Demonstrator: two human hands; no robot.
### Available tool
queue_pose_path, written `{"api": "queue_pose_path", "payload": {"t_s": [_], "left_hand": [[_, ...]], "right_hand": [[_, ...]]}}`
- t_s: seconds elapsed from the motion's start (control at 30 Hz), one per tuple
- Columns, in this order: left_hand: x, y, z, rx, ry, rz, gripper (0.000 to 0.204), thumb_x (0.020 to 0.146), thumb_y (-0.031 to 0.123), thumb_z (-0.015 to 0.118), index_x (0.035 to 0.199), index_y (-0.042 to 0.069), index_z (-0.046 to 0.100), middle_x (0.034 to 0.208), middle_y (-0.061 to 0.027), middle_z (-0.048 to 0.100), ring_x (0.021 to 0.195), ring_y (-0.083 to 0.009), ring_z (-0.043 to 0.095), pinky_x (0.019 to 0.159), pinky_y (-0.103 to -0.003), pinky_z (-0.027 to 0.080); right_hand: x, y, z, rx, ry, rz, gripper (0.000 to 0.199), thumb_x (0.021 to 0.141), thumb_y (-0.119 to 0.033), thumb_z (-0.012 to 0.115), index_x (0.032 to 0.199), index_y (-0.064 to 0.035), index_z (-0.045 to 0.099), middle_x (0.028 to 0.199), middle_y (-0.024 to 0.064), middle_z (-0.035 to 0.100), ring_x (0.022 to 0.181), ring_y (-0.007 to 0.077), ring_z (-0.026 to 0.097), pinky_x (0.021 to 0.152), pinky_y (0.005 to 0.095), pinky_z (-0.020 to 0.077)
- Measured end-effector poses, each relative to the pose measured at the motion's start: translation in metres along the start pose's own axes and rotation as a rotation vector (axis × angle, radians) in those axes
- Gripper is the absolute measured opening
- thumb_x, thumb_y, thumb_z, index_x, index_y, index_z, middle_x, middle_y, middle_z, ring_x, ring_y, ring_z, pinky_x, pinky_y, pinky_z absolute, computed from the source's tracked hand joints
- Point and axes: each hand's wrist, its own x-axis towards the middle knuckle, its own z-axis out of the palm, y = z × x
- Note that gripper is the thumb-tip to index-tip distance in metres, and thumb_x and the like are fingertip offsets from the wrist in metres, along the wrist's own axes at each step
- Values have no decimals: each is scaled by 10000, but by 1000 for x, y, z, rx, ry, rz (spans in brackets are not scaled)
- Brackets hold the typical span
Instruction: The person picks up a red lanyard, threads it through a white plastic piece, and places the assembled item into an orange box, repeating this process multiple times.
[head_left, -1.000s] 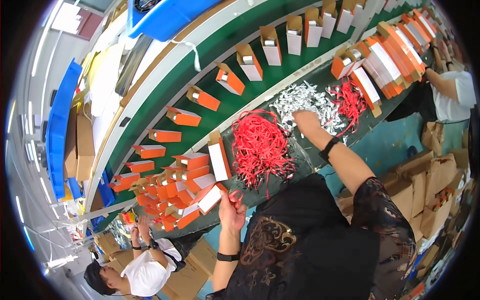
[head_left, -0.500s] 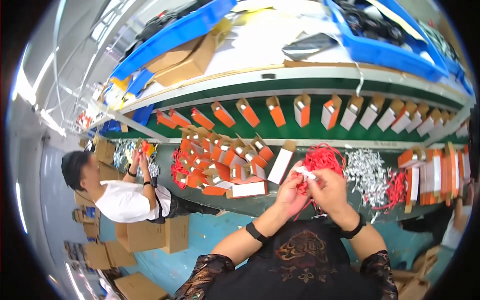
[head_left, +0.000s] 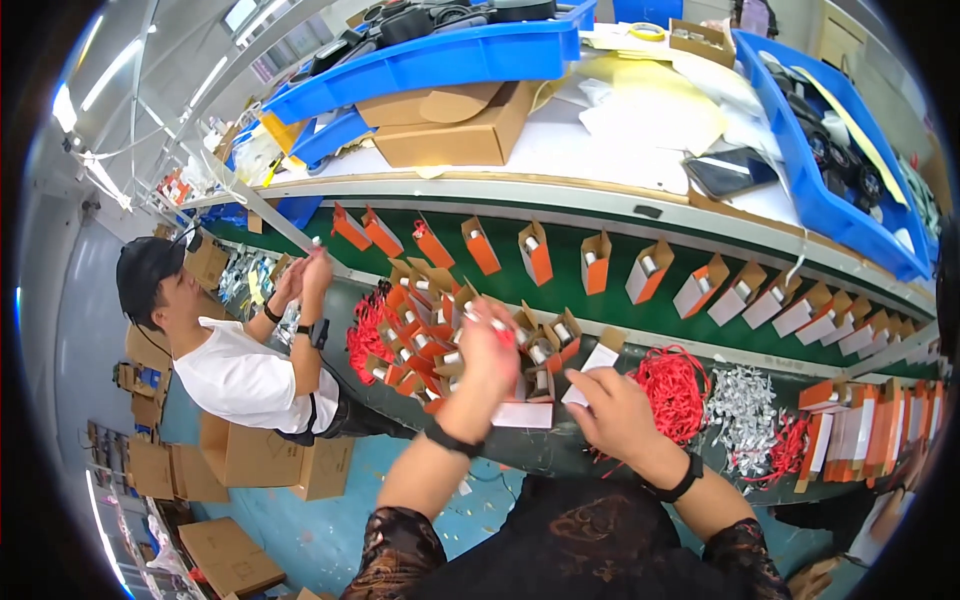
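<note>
- The left hand (head_left: 487, 358), blurred, pinches a bunched red cord (head_left: 506, 338) over a cluster of open orange-and-white boxes (head_left: 410, 335).
- The right hand (head_left: 620, 415) looks empty, fingers loosely spread before a white-faced box (head_left: 597, 362); whether they touch, I cannot tell.
- Rightward on the dark bench (head_left: 568, 452) lie a tangled red pile (head_left: 672, 388), silvery-white pieces (head_left: 740, 412) and packed boxes (head_left: 885, 425).
- Behind, a row of open boxes stands along a green strip (head_left: 565, 250).
- Above, a shelf (head_left: 420, 187) bears blue trays (head_left: 440, 68).
- To the left, a white-shirted co-worker (head_left: 240, 370) stands near cartons (head_left: 255, 455) on blue flooring (head_left: 400, 478).
</note>
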Motion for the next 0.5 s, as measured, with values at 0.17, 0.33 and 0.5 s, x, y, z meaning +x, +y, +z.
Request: {"api": "queue_pose_path", "payload": {"t_s": [0.17, 0.33, 0.5], "left_hand": [[208, 82, -16, -75, -63, 243, 82, 857, 63, 469, 889, 132, 497, 729, 12, 510, 631, -122, 510, 514, -257, 406], [324, 97, -29, 229, -432, 61, 177, 954, 206, 395, 1000, 104, 532, 865, -35, 519, 769, -174, 528, 683, -351, 488], [329, 88, 9, 54, -397, -97, 331, 979, 306, 367, 1161, 88, 537, 1031, -67, 573, 950, -226, 572, 843, -407, 497]], "right_hand": [[-35, 50, 7, -110, -106, 171, 400, 762, -170, 715, 1140, -88, 612, 878, 103, 595, 735, 304, 599, 646, 402, 492], [-89, 80, 0, -201, -194, 462, 384, 779, -172, 713, 1136, -68, 617, 906, 142, 620, 793, 337, 623, 689, 414, 507], [-123, 93, 7, -259, -253, 712, 374, 782, -171, 702, 1132, -69, 619, 887, 153, 619, 798, 348, 627, 696, 426, 513]]}}
